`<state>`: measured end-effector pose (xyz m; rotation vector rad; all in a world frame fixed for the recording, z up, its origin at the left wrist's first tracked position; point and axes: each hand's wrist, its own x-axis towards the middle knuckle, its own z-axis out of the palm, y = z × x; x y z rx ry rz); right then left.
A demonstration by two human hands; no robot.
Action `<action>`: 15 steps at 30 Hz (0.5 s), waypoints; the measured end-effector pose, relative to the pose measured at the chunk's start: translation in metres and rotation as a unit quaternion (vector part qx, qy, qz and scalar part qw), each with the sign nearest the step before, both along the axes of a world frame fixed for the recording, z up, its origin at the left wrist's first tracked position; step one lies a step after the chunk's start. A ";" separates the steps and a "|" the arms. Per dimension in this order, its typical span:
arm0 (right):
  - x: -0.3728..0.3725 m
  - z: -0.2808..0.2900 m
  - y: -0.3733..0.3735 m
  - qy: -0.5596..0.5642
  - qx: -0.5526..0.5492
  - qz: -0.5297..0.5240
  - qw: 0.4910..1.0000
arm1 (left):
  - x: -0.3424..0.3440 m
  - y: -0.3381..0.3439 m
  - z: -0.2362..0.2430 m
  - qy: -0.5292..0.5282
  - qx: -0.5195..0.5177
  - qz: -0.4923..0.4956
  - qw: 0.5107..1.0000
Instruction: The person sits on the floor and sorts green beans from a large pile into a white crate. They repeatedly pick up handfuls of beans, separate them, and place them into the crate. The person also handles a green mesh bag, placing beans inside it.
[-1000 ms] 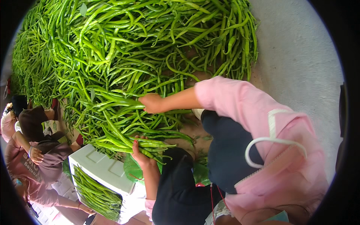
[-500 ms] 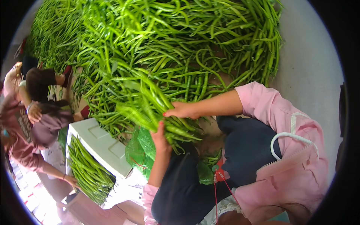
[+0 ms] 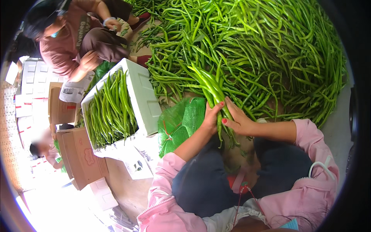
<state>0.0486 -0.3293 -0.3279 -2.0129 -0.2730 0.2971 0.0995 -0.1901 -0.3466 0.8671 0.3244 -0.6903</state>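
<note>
A bunch of long green chilli peppers [image 3: 210, 87] stands gathered between both hands in front of my lap. My left hand [image 3: 211, 116] wraps the bunch from the left, and my right hand [image 3: 236, 120] clasps it from the right, fingers over the stems. Both arms wear pink sleeves. Behind the bunch spreads a big heap of loose green peppers [image 3: 255, 50]. A green mesh bag [image 3: 178, 124] lies just left of my left hand.
A white foam box [image 3: 143, 96] filled with green peppers sits to the left. Another person in a maroon top [image 3: 73, 38] crouches at the upper left. Brown cardboard boxes [image 3: 81, 154] and white boxes stand at the far left. Bare concrete floor [image 3: 344, 127] runs along the right.
Both hands have drawn a bunch of peppers out of the heap toward my lap and closed around it. The view has swung left, bringing the foam box and the other person further in.
</note>
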 end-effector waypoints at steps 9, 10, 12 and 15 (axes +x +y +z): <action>-0.013 0.029 0.002 -0.136 -0.104 0.036 0.985 | -0.002 0.002 0.004 -0.083 -0.004 0.015 0.996; -0.013 0.033 0.006 -0.150 -0.044 0.016 0.988 | -0.003 0.003 0.010 -0.067 0.011 0.020 0.997; 0.001 0.040 0.001 -0.119 0.040 0.055 0.991 | 0.002 0.017 0.002 0.022 -0.081 0.034 0.996; 0.004 0.056 -0.012 -0.069 0.171 -0.029 0.982 | 0.009 0.035 0.020 0.047 -0.138 0.001 0.989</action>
